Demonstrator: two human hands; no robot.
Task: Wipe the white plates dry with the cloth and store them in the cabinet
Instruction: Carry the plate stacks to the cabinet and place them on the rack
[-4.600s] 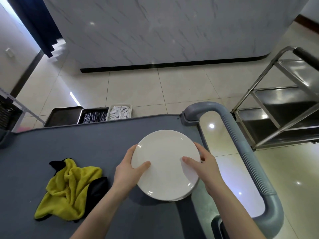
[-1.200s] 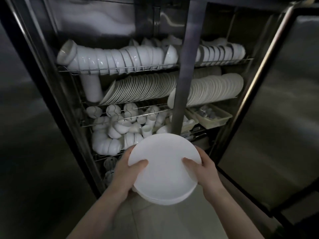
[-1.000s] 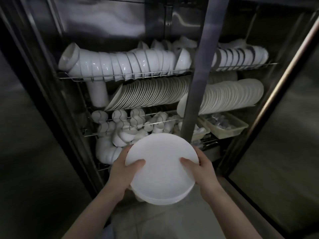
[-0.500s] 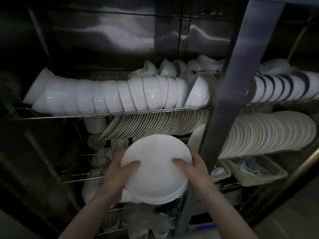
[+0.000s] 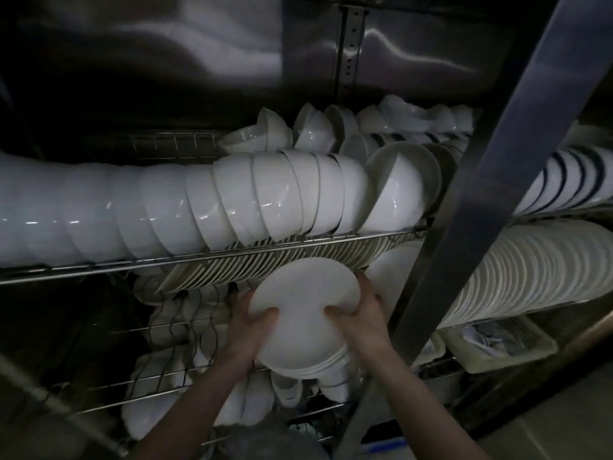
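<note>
**At the cabinet rack: plate stack nearly in**

Both hands are on the stack of white plates. Left hand grips the left rim and right hand the right rim. Fingers are curled round the edge with thumbs on the top face; the rest are hidden underneath. Several rims show at the near edge, so it's more than one plate.

Change vs half a second ago: the stack has gone up and in. It was out in front of the cabinet, below the filed plates. Now its far rim sits right under the wire shelf carrying the bowls, just in front of the row of plates standing on edge. Can't tell if it touches that row. Cloth not in view.

Meaning: wiping for this batch looks done and we're in the store step. The stack faces up at the person while the row stands on edge, so I'd guess it needs tipping upright before it slots in. The steel post is close on the right, so there's a risk of clipping a rim.
</note>
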